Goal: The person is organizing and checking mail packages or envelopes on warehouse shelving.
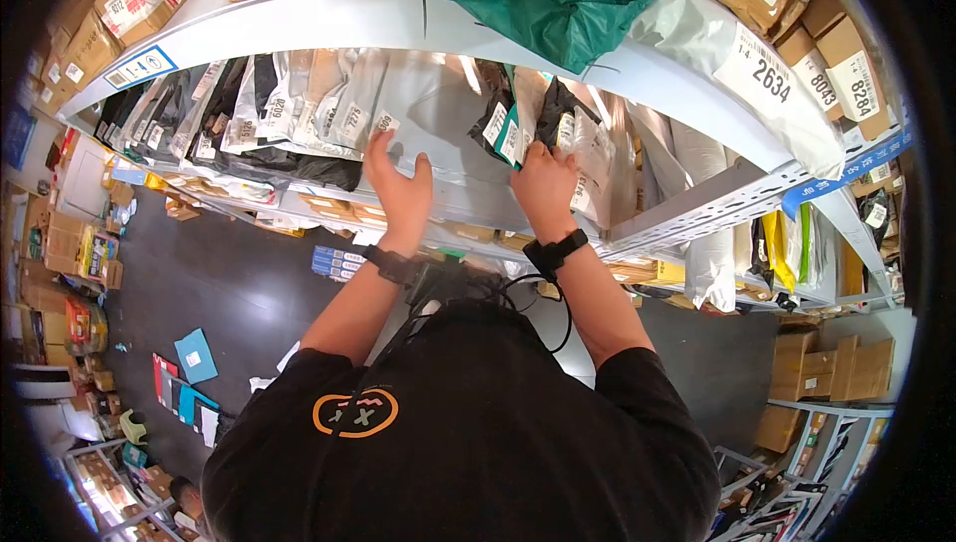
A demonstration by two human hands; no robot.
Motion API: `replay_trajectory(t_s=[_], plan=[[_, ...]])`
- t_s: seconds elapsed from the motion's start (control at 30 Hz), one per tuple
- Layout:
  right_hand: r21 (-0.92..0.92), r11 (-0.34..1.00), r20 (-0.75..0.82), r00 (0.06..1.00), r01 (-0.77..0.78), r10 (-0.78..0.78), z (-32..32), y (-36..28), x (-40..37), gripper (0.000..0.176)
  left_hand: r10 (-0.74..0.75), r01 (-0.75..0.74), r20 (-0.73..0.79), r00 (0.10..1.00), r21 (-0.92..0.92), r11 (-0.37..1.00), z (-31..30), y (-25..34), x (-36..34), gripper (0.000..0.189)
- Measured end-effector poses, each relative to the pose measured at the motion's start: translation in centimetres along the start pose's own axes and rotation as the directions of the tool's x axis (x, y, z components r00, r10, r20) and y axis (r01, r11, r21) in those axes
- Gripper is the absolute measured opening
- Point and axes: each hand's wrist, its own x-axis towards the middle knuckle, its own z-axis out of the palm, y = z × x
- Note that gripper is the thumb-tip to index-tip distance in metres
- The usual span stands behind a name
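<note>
Both hands reach into a metal shelf (pixel 468 168) filled with upright parcels in plastic bags. My left hand (pixel 398 188) has its thumb and fingers apart, beside a white bag (pixel 356 109) labelled 7275 and a small label above it. My right hand (pixel 546 183) has its fingers curled at the lower edge of a group of black and green bags with white labels; what it pinches, if anything, is hidden. Close to its right is a clear-white bag (pixel 593 158). A gap in the row shows the grey shelf between my hands.
On the upper shelf lie a green bag (pixel 538 4), a white parcel (pixel 762 74) labelled 2634 and cardboard boxes. The shelf's white front beam (pixel 329 19) arches over my hands. Flat packages (pixel 196 355) lie on the floor at left; cartons (pixel 832 368) stand at right.
</note>
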Motion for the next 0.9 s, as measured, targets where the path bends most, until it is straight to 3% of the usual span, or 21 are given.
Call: replay_trajectory(t_s=[0.07, 0.17, 0.27, 0.37, 0.47, 0.57, 0.67, 0.9], plan=[[-0.003, 1.000, 0.010, 1.000, 0.008, -0.008, 0.0, 0.1, 0.1, 0.014, -0.041, 0.053, -0.115, 0.992, 0.100, 0.994, -0.2, -0.5, 0.3, 0.066], [0.015, 1.000, -0.012, 1.000, 0.000, 0.000, 0.0, -0.1, 0.1, 0.014, -0.238, 0.230, -0.122, 0.964, -0.079, 0.970, -0.3, -0.7, 0.9, 0.071], [-0.018, 1.000, -0.062, 0.998, 0.019, -0.020, 0.7, 0.2, -0.1, 0.013, -0.264, 0.259, -0.131, 0.956, -0.052, 0.965, -0.2, -2.0, 1.5, 0.073], [-0.034, 0.999, -0.106, 0.994, 0.036, -0.039, 1.1, 0.2, -0.3, 0.012, -0.357, 0.355, -0.002, 0.934, -0.118, 0.928, -0.9, -1.4, 2.4, 0.073], [-0.048, 0.998, -0.066, 0.997, 0.032, -0.035, 1.1, 0.1, -0.3, 0.011, -0.340, 0.412, 0.384, 0.858, -0.122, 0.903, -0.1, -5.7, 3.9, 0.048], [-0.078, 0.996, 0.005, 0.999, 0.033, -0.033, 1.2, -0.1, -0.2, 0.016, -0.426, 0.570, 0.404, 0.810, -0.372, 0.732, 0.8, -3.0, 3.5, 0.046], [-0.116, 0.991, -0.026, 0.997, 0.068, -0.072, 1.9, -0.2, -0.5, 0.024, -0.468, 0.694, 0.515, 0.718, -0.573, 0.435, 1.0, -1.2, 3.7, 0.040], [-0.121, 0.987, 0.024, 0.994, 0.108, -0.106, 0.4, -1.5, -0.9, 0.054, -0.267, 0.674, 0.644, 0.717, -0.544, 0.500, 0.6, 2.2, 3.9, 0.044]])
